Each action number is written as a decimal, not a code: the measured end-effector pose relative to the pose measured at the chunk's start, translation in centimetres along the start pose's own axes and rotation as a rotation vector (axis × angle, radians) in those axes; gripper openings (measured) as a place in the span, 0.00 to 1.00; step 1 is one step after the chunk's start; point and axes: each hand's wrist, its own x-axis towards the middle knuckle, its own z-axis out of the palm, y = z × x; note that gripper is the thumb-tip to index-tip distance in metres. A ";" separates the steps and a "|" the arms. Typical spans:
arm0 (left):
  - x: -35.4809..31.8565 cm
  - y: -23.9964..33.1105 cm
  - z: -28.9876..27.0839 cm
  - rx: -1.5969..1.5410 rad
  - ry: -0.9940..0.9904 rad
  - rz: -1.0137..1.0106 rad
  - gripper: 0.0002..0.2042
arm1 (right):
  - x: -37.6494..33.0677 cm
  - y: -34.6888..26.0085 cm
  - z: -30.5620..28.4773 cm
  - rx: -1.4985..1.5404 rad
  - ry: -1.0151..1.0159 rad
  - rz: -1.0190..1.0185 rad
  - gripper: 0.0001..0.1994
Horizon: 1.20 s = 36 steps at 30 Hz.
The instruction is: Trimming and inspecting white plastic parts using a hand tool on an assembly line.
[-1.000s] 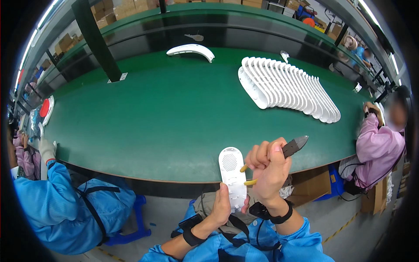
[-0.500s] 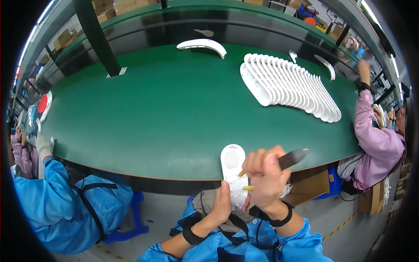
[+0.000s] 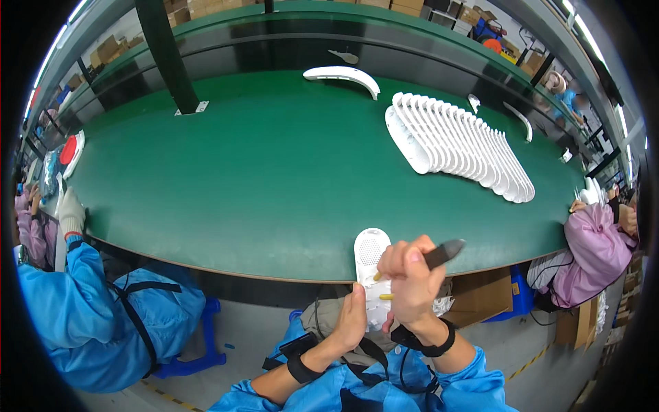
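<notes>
Holding a white oval shell (image 3: 371,271) upright at the near edge of the green tabletop (image 3: 274,178), left hand (image 3: 351,317) with fingers wrapped around the shell's lower left side, thumb along its edge. Right hand (image 3: 410,280): fingers curled tight around a dark-handled tool (image 3: 443,253), its yellow tip (image 3: 386,296) touching the shell's right side. Shell's perforated round end points far, resting over the tabletop edge. Handling note, as judgement: keep the shell braced by the left hand, run the tip along the rim with light, even pressure, and keep the left thumb off the tool's path. Also present: row of like white shells (image 3: 460,144) standing on edge, far right; one curved white piece (image 3: 343,77) far centre; person in blue (image 3: 89,309) at left; person in pink (image 3: 597,250) at right.
</notes>
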 end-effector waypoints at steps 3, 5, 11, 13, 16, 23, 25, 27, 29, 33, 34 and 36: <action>0.2 -0.2 -0.2 -0.045 -0.072 -0.044 0.27 | -0.1 0.1 0.2 -0.049 0.028 0.045 0.11; 0.3 -0.3 -0.3 0.131 0.034 -0.098 0.26 | 0.0 0.0 0.4 -0.040 -0.057 0.058 0.11; 0.2 0.2 0.0 -0.039 -0.006 -0.034 0.25 | 0.1 -0.7 0.7 0.000 -0.028 -0.072 0.11; 0.1 0.5 0.1 -0.028 -0.110 -0.074 0.26 | 0.0 -0.7 0.8 -0.042 -0.041 -0.025 0.10; 0.2 0.7 0.4 0.034 0.011 -0.030 0.27 | -0.1 -0.4 0.9 -0.095 -0.053 0.016 0.11; 0.3 0.7 0.1 0.019 -0.029 -0.130 0.26 | -0.2 -0.6 0.6 -0.233 0.009 -0.028 0.12; 0.3 0.6 0.2 0.060 0.001 0.028 0.26 | -0.3 -0.5 0.6 -0.141 -0.028 0.020 0.11; 0.2 0.8 0.2 0.154 0.033 0.095 0.27 | -0.4 -0.3 0.6 0.014 -0.079 -0.140 0.10; -0.1 1.0 0.2 0.093 -0.020 -0.014 0.27 | -0.4 -0.2 0.5 -0.040 -0.031 0.002 0.11; 0.1 1.8 0.2 -0.054 -0.045 -0.088 0.28 | -0.1 -0.1 0.2 -0.054 -0.048 0.004 0.12; 0.1 2.0 0.2 -0.174 -0.111 -0.143 0.28 | -0.1 -0.1 0.2 0.020 -0.039 -0.003 0.12; 0.2 2.5 -0.1 -0.153 -0.224 -0.165 0.31 | 0.0 0.0 0.1 0.036 -0.079 0.019 0.12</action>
